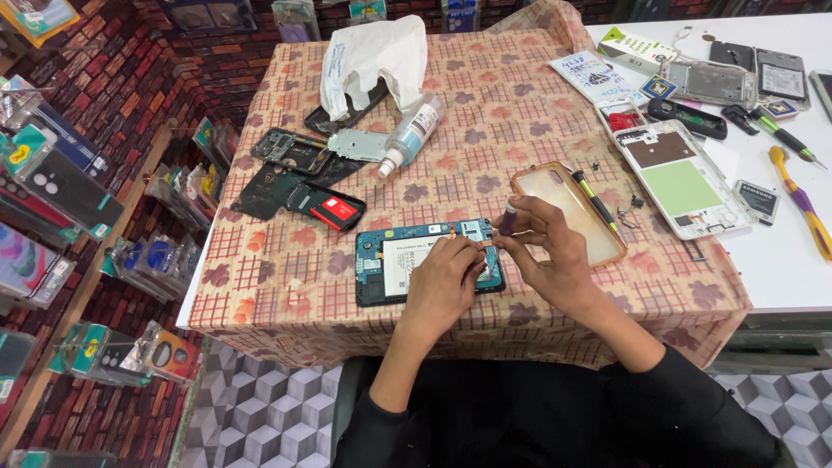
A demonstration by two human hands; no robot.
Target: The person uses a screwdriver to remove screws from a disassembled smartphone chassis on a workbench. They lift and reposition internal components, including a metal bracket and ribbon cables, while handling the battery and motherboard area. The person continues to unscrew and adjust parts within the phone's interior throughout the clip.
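Observation:
An opened phone (390,260) with a teal circuit board and white battery lies face down on the patterned tablecloth (520,113). My left hand (444,282) rests on its right half, fingers pressing near the board. My right hand (544,247) hovers just right of the phone and pinches a small dark purple tool (508,218) whose tip points at the phone's upper right corner. A clear orange-rimmed phone case (579,198) lies under and behind my right hand.
Dismantled phone parts (290,169), a small liquid bottle (414,133) and a white plastic bag (373,56) lie at the back left. A white phone frame (685,182), screwdrivers (802,204), cases and small boxes crowd the right table. Packaged accessories (52,199) hang at left.

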